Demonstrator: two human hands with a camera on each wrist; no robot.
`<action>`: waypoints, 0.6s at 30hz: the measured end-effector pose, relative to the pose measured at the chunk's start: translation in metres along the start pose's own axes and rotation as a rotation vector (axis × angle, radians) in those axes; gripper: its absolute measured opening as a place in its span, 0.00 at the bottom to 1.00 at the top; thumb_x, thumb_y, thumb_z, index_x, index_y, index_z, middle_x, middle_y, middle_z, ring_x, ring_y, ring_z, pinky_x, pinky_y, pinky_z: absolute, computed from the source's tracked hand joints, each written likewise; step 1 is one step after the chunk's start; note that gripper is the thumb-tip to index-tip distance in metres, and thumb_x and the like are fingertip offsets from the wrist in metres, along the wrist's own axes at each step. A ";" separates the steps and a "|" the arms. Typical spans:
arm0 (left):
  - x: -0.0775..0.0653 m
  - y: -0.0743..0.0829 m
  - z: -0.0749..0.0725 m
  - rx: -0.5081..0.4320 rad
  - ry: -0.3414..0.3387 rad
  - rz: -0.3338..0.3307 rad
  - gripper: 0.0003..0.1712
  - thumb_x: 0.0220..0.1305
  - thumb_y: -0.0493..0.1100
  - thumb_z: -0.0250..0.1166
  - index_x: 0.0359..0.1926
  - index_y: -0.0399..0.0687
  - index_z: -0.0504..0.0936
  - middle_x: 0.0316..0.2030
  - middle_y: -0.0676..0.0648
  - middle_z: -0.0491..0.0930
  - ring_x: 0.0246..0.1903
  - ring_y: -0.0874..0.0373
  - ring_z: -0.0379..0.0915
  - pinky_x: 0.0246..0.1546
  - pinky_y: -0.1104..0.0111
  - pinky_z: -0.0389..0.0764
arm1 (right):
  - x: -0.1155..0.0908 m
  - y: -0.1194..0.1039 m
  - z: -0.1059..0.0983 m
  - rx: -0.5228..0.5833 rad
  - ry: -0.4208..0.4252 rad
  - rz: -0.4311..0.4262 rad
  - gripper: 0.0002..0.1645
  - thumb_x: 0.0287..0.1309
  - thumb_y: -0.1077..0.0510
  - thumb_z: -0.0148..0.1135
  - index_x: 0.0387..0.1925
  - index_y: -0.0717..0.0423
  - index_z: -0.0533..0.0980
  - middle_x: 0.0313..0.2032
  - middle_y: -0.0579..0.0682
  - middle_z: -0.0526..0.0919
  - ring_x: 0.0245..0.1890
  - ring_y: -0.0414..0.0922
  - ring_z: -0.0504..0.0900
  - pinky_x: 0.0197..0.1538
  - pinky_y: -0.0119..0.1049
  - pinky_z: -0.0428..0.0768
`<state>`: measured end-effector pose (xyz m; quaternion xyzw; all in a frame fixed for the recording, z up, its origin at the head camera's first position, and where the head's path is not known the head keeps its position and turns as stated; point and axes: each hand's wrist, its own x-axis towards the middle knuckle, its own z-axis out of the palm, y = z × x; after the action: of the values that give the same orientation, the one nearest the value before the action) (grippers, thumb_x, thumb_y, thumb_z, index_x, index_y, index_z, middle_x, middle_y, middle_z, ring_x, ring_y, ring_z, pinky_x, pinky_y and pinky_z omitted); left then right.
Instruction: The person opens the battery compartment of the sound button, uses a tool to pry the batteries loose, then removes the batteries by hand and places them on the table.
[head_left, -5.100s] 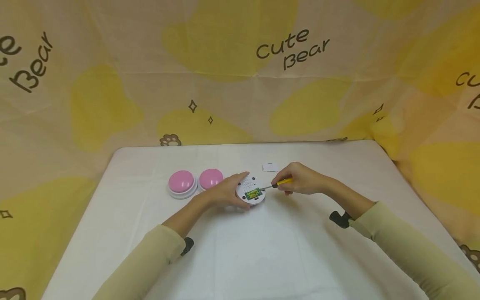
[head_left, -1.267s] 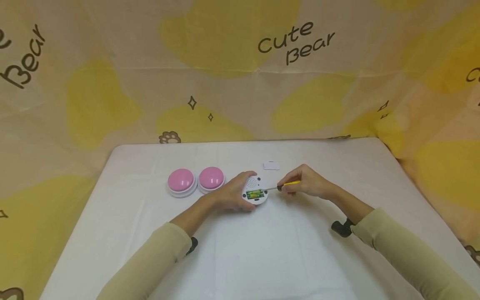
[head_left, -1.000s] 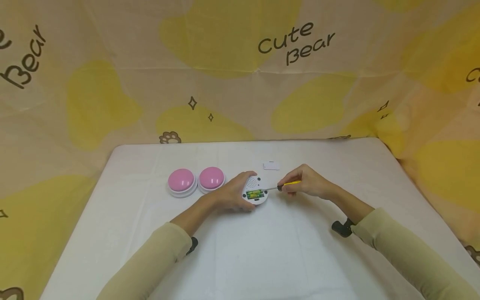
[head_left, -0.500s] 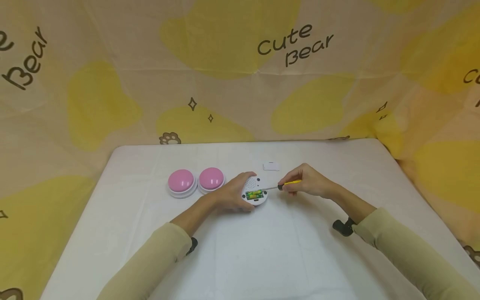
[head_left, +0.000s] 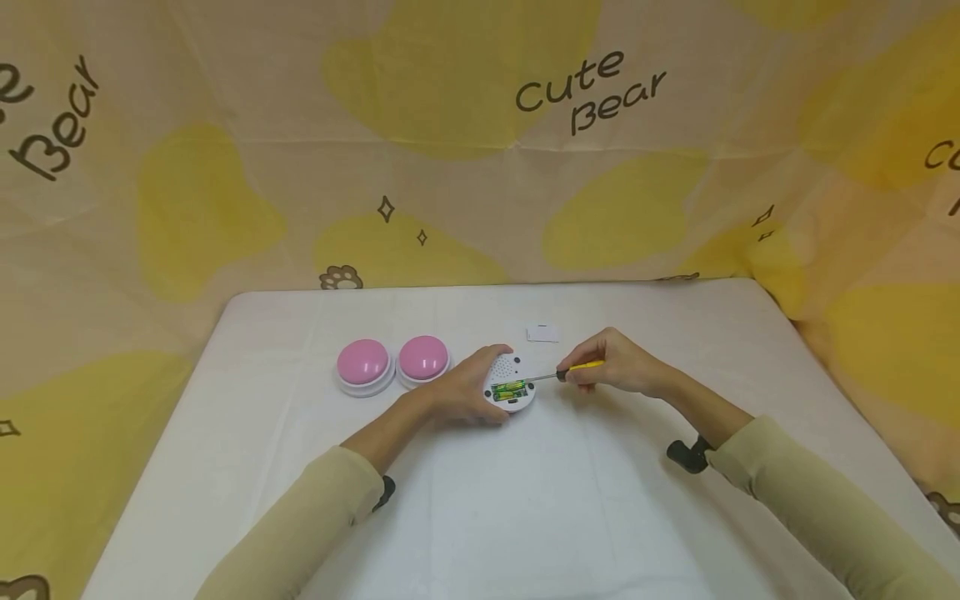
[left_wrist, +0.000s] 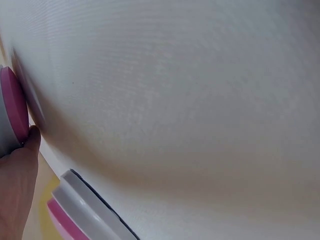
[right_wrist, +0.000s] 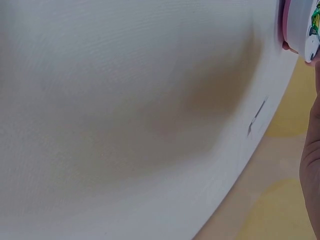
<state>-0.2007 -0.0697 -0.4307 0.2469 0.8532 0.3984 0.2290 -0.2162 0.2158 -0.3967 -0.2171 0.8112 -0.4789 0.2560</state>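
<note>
My left hand [head_left: 468,387] grips a round white push-button light [head_left: 504,367] with its underside facing up. In the left wrist view the pink dome [left_wrist: 15,105] of this light faces the table. Green and yellow batteries [head_left: 510,390] lie in the uncovered compartment of its base. My right hand [head_left: 611,362] pinches a screwdriver [head_left: 585,365] with a yellow handle, its thin metal shaft pointing left and the tip at the upper right edge of the compartment. A right-hand edge [right_wrist: 311,145] and the white base [right_wrist: 297,25] appear in the right wrist view.
Two more pink-domed lights, a left one [head_left: 363,362] and a right one [head_left: 423,358], stand upright left of my left hand. A small white battery cover [head_left: 542,333] lies behind the hands. The white table [head_left: 480,517] ends at a patterned cloth backdrop [head_left: 450,167].
Since the oldest frame, both hands, the light and the screwdriver have shifted slightly right. Over the last second the hold on each is unchanged, while the batteries' appearance in the compartment varies slightly.
</note>
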 end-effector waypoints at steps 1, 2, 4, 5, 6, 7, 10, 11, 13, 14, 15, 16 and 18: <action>0.000 0.000 0.000 -0.003 0.000 -0.001 0.59 0.49 0.41 0.79 0.76 0.48 0.52 0.68 0.47 0.61 0.62 0.54 0.61 0.68 0.57 0.59 | 0.000 0.000 0.000 0.001 0.000 0.001 0.11 0.60 0.63 0.67 0.44 0.64 0.85 0.35 0.68 0.85 0.27 0.45 0.79 0.35 0.37 0.81; 0.000 0.000 0.000 -0.007 0.000 -0.001 0.59 0.49 0.41 0.79 0.76 0.48 0.52 0.68 0.47 0.61 0.62 0.54 0.61 0.68 0.57 0.59 | 0.000 0.000 0.000 0.001 0.000 0.001 0.11 0.60 0.63 0.67 0.44 0.65 0.85 0.34 0.68 0.84 0.27 0.45 0.79 0.35 0.37 0.81; 0.000 0.000 0.000 -0.011 0.000 0.000 0.59 0.49 0.41 0.78 0.76 0.48 0.52 0.68 0.47 0.61 0.62 0.54 0.61 0.68 0.57 0.59 | 0.000 -0.001 0.000 -0.002 0.000 0.002 0.11 0.60 0.63 0.67 0.44 0.65 0.85 0.34 0.68 0.84 0.27 0.45 0.79 0.35 0.37 0.81; 0.000 -0.001 0.000 -0.012 0.000 0.000 0.59 0.49 0.41 0.78 0.76 0.48 0.52 0.68 0.47 0.61 0.62 0.54 0.61 0.68 0.57 0.59 | 0.000 -0.001 0.000 -0.002 0.000 0.004 0.11 0.60 0.63 0.67 0.44 0.64 0.85 0.34 0.68 0.84 0.27 0.45 0.79 0.35 0.37 0.81; 0.000 -0.001 0.000 -0.014 0.001 0.000 0.59 0.49 0.41 0.78 0.76 0.49 0.52 0.68 0.47 0.61 0.62 0.54 0.61 0.68 0.57 0.59 | 0.000 -0.001 0.000 -0.003 0.000 0.004 0.11 0.60 0.63 0.67 0.44 0.65 0.85 0.35 0.68 0.84 0.27 0.45 0.79 0.35 0.37 0.81; -0.001 -0.001 0.000 -0.017 0.001 0.000 0.58 0.49 0.41 0.78 0.76 0.49 0.52 0.68 0.47 0.61 0.62 0.54 0.61 0.68 0.57 0.59 | 0.000 -0.001 0.000 -0.002 -0.001 0.002 0.11 0.60 0.64 0.67 0.44 0.65 0.85 0.35 0.68 0.84 0.27 0.45 0.79 0.35 0.37 0.81; -0.001 -0.001 0.000 -0.024 0.001 -0.001 0.59 0.49 0.41 0.79 0.76 0.49 0.52 0.67 0.47 0.62 0.62 0.54 0.61 0.67 0.57 0.60 | -0.001 -0.002 0.000 0.001 -0.004 0.000 0.11 0.60 0.64 0.67 0.44 0.65 0.84 0.35 0.68 0.84 0.27 0.45 0.79 0.35 0.37 0.82; -0.001 -0.001 0.000 -0.026 0.001 -0.001 0.59 0.49 0.41 0.79 0.76 0.49 0.52 0.67 0.47 0.62 0.61 0.54 0.62 0.67 0.57 0.60 | -0.001 -0.002 0.000 0.001 -0.005 -0.002 0.11 0.60 0.64 0.67 0.44 0.65 0.84 0.35 0.69 0.84 0.27 0.45 0.79 0.35 0.38 0.82; -0.001 -0.001 0.000 -0.033 0.000 0.000 0.59 0.49 0.41 0.79 0.76 0.49 0.52 0.67 0.47 0.62 0.61 0.54 0.62 0.67 0.57 0.60 | -0.001 -0.002 -0.001 0.000 -0.009 -0.008 0.11 0.60 0.64 0.66 0.44 0.66 0.84 0.36 0.69 0.84 0.26 0.44 0.79 0.34 0.37 0.82; -0.001 -0.001 0.000 -0.033 0.000 -0.001 0.59 0.49 0.41 0.79 0.76 0.49 0.52 0.67 0.47 0.62 0.61 0.54 0.62 0.67 0.57 0.60 | -0.001 -0.003 0.000 0.000 -0.010 -0.009 0.11 0.60 0.64 0.66 0.44 0.65 0.84 0.37 0.68 0.85 0.26 0.44 0.79 0.34 0.37 0.82; -0.001 -0.001 0.000 -0.036 0.000 -0.001 0.59 0.49 0.41 0.79 0.76 0.49 0.52 0.67 0.47 0.62 0.61 0.54 0.62 0.67 0.57 0.60 | -0.001 -0.002 0.000 -0.002 -0.012 -0.010 0.11 0.60 0.64 0.66 0.44 0.66 0.84 0.37 0.68 0.85 0.26 0.44 0.79 0.34 0.37 0.82; -0.001 -0.001 0.000 -0.038 0.000 -0.001 0.59 0.49 0.41 0.79 0.76 0.49 0.52 0.67 0.47 0.62 0.61 0.54 0.62 0.67 0.57 0.59 | -0.002 -0.003 0.000 -0.002 -0.012 -0.009 0.11 0.60 0.64 0.66 0.44 0.65 0.84 0.37 0.68 0.85 0.26 0.43 0.79 0.34 0.37 0.82; -0.001 -0.001 0.000 -0.035 -0.001 -0.003 0.59 0.49 0.41 0.79 0.76 0.49 0.52 0.67 0.47 0.62 0.62 0.54 0.61 0.68 0.57 0.59 | -0.002 -0.004 -0.001 -0.010 -0.009 -0.007 0.11 0.60 0.64 0.66 0.44 0.65 0.84 0.38 0.68 0.85 0.27 0.43 0.80 0.35 0.37 0.82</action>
<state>-0.1998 -0.0710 -0.4313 0.2415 0.8464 0.4128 0.2342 -0.2145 0.2161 -0.3927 -0.2232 0.8118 -0.4746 0.2568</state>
